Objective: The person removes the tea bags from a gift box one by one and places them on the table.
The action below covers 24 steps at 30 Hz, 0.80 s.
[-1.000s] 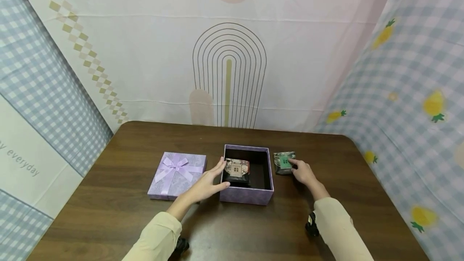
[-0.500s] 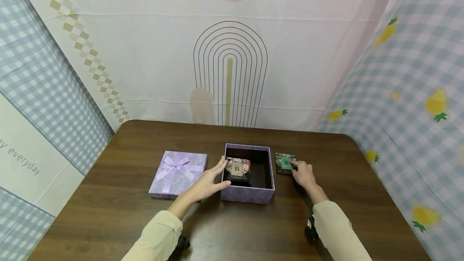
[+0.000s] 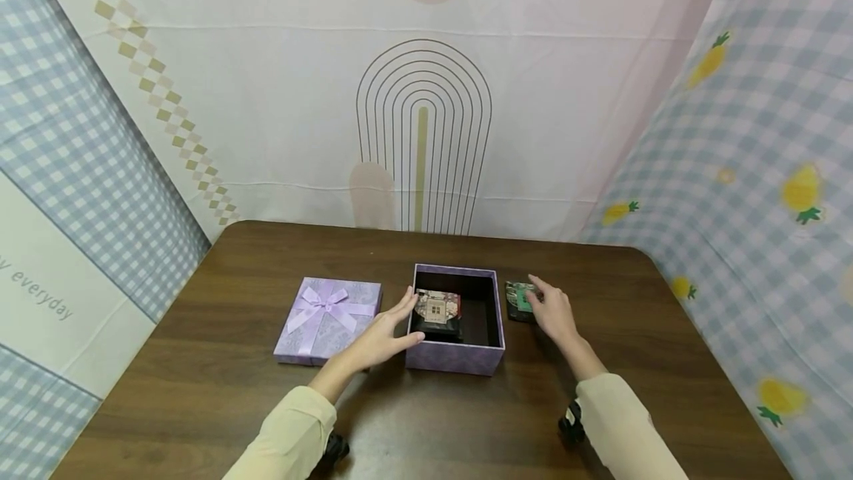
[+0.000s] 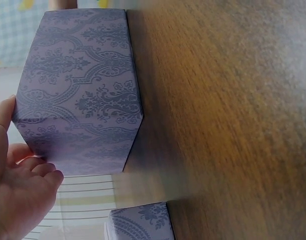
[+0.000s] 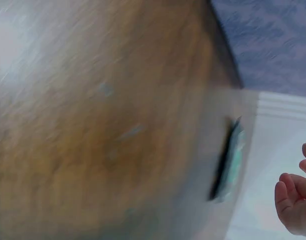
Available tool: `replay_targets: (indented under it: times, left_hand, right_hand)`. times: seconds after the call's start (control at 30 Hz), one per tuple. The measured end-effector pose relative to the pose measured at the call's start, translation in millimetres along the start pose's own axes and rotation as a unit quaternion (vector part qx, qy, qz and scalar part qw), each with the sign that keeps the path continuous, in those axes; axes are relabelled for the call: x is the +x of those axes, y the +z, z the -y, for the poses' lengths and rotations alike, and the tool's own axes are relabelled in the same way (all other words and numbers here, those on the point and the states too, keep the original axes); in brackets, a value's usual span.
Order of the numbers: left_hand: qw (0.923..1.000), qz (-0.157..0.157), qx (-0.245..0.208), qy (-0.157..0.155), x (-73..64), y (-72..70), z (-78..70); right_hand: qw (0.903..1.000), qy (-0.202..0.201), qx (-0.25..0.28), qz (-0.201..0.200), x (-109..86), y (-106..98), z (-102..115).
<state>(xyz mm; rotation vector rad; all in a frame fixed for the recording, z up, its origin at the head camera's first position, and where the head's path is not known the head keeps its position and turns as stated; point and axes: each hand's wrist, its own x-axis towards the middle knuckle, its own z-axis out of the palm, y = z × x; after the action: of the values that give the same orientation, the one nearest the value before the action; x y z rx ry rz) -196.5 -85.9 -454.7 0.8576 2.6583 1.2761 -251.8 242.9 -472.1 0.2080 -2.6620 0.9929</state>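
An uncovered purple patterned gift box (image 3: 455,360) stands mid-table. My left hand (image 3: 380,339) rests against its left side, fingers fairly straight and spread along the rim. In the left wrist view, the thumb (image 4: 0,140) touches the box's corner edge and several fingers lie against its patterned wall. Inside, on the left, sits a dark packet (image 3: 436,311) with a beige window label; a reddish edge shows beside it. Right of the box lies a flat dark packet (image 3: 517,308) with a green label. My right hand (image 3: 554,315) hovers over it, partly covering it, loosely bent fingers holding nothing.
The purple lid (image 3: 326,321) with a ribbon bow lies left of the box. Everything sits on a dark brown wooden table (image 3: 426,421). Behind hangs a pale printed cloth (image 3: 286,132), with a checked one (image 3: 766,243) on the right.
My right hand has come up off the green-labelled packet, its fingers loosening and shifting slightly left and away. The left hand, box and lid keep their places.
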Motion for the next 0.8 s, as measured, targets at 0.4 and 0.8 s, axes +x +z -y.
replay_targets:
  times: [0.4,0.8]
  left_hand:
    - [1.0,-0.001,0.006,-0.001,0.1,-1.1,0.5]
    - [1.0,0.005,0.005,-0.007,-1.4,-0.9,-2.2]
  right_hand:
    - [0.9991,-0.03,0.023,0.02,2.6,-3,61]
    - [0.9933,-0.068,0.044,0.083,-7.7,10,101]
